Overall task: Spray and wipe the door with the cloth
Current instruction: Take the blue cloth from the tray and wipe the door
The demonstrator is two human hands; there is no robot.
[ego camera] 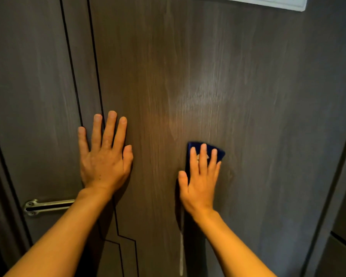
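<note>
Two hands lay flat on the door point(188, 76); left hand point(104, 156) bare, fingers spread; right hand point(200, 176) pressed the blue cloth point(221, 153) mid-panel; spraying looked done, wiping seemed underway.

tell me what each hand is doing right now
Left hand: open, flat on the door, holding nothing.
Right hand: open, pressing the cloth on the door.

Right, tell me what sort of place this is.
Probably indoors in a home or flat, right at a dark wood-grain door: a metal lever handle low on the left, a white plate mounted above.
</note>
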